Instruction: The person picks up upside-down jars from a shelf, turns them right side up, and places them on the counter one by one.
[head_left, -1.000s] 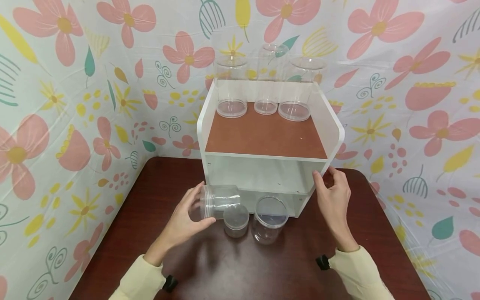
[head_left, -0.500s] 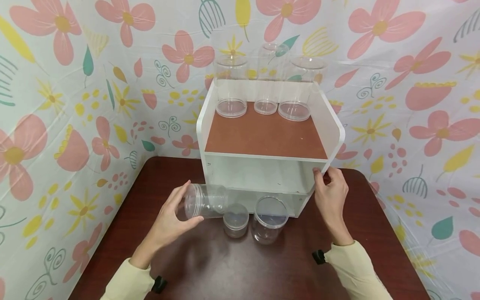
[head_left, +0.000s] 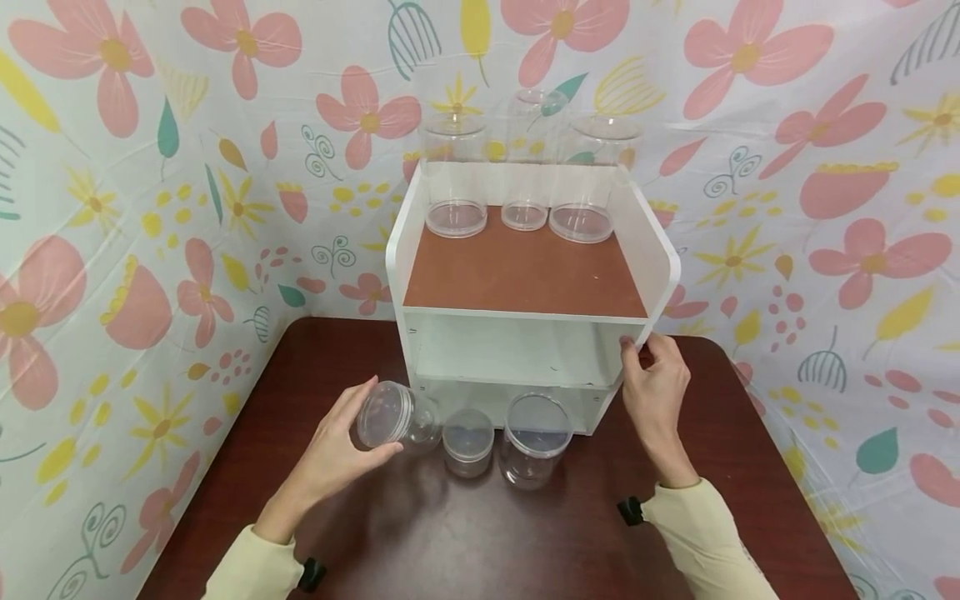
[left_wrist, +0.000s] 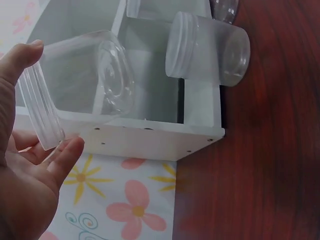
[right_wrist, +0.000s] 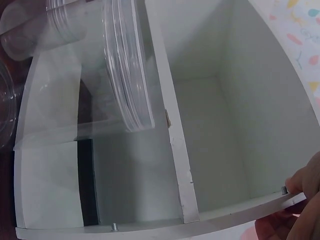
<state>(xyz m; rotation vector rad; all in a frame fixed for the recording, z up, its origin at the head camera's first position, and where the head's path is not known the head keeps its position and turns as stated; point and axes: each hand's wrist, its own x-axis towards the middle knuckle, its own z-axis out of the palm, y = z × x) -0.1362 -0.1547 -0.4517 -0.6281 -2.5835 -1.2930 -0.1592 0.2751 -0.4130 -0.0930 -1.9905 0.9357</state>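
Observation:
In the head view my left hand (head_left: 326,454) holds a clear plastic jar (head_left: 385,414) around its lidded end, left of the white shelf unit (head_left: 517,287). The jar is tilted, its lid facing up toward me and its base pointing at the unit. The left wrist view shows the thumb and fingers at the rim of this jar (left_wrist: 80,80). My right hand (head_left: 656,383) grips the front edge of the unit's right side panel, thumb inside. A small lidded jar (head_left: 468,446) and a wider lidded jar (head_left: 534,450) stand upright on the table before the unit.
Three clear jars, a left one (head_left: 456,218), a narrow middle one (head_left: 525,215) and a wide right one (head_left: 582,223), stand on the unit's brown top. Below are white compartments (right_wrist: 210,145). The dark red table (head_left: 510,542) meets a flowered cloth (head_left: 300,167) behind.
My left hand has drawn the jar leftward, away from the small jar, and tipped it from lying sideways so its lid now faces up. The right hand keeps its grip on the panel.

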